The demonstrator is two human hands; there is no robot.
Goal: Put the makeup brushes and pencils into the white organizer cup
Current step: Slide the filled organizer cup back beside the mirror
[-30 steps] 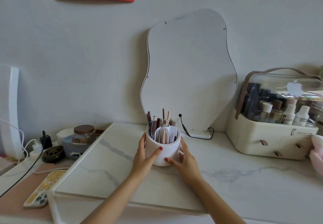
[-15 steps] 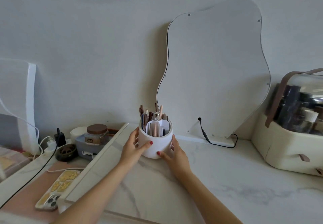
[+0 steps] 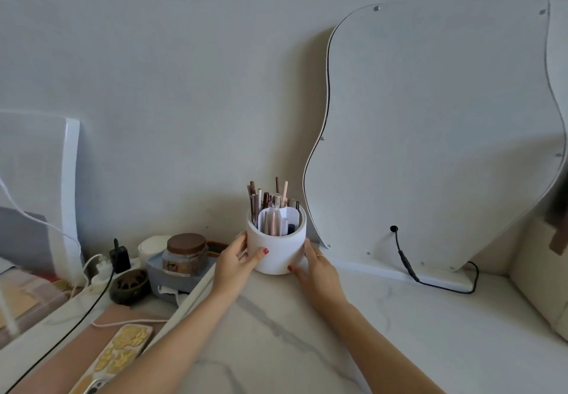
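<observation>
Marbled white surface (image 3: 399,332) against a pale wall; a wavy-edged mirror back (image 3: 430,132) leans there, cable trailing from it. We have the white organizer cup (image 3: 276,247) standing upright at the back of the surface, just left of the mirror, with makeup brushes and pencils (image 3: 267,206) upright in its compartments. Our left hand (image 3: 235,263) and right hand (image 3: 318,272) each wrap a side of it, grip closed against the wall. A brown-lidded jar (image 3: 185,254) and phone (image 3: 116,360) lie off left.
</observation>
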